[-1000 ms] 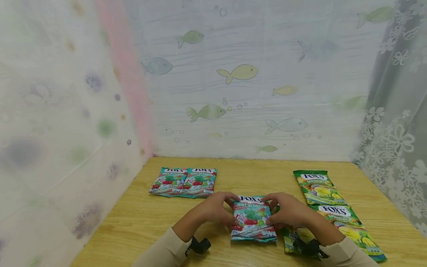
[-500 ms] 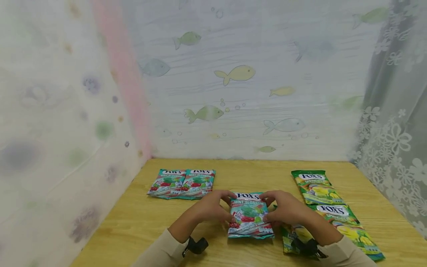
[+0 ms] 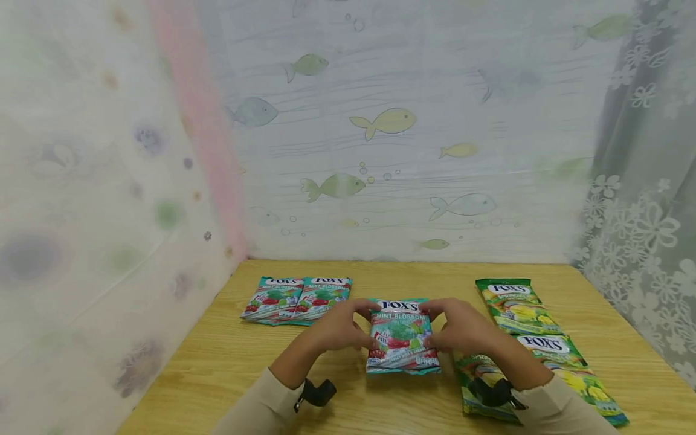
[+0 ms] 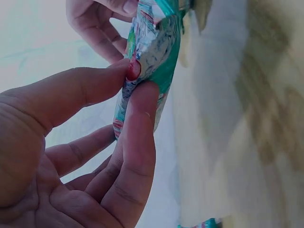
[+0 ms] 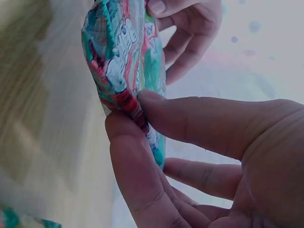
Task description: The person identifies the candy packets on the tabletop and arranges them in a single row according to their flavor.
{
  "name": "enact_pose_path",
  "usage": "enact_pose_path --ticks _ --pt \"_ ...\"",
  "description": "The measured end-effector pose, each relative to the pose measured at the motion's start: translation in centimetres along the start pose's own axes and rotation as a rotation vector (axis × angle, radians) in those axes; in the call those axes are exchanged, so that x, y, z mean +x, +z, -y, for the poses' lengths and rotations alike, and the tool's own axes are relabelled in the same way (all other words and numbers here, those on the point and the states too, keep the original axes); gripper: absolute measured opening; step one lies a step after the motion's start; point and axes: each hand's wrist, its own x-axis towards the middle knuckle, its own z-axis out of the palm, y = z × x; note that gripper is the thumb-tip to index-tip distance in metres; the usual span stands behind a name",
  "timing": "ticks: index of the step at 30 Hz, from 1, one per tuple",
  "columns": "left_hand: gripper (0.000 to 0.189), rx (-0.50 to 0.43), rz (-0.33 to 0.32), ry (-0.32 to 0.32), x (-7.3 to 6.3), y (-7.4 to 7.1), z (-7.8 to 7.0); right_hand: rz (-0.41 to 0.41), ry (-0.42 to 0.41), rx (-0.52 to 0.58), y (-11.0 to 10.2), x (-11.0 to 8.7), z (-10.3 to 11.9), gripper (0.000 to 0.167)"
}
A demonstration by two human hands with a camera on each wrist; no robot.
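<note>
"How does the packet (image 3: 401, 338) look?"
"Turquoise, plump, FOX'S MINT BLOSSOM over red and green pictures."
"Its pose?"
"Pinched at both sides, face toward the person, roughly midway between the surface's (image 3: 209, 344) left and right edges."

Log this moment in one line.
left hand: pinches Mint Blossom packet; right hand: pinches its opposite edge; green packets: on table, right side
</note>
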Motion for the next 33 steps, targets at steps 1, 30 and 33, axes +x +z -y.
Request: enact_pose_path --ticks 1,30,33 --pt "0.065 0.002 -0.004 0.0 0.0 -0.1 -0.1 0.0 -0.006 0.005 -0.1 0.1 0.1 0.065" --pt "0.065 0.158 -0.2 0.064 1.9 -3.4 -1.9 -0.165 0.01 -0.024 -1.3 4.1 2.8 0.068" --pt "0.066 0.14 -0.215 0.065 2.1 -3.5 -1.5 -0.188 0.012 -0.027 -0.9 4.6 2.7 0.066"
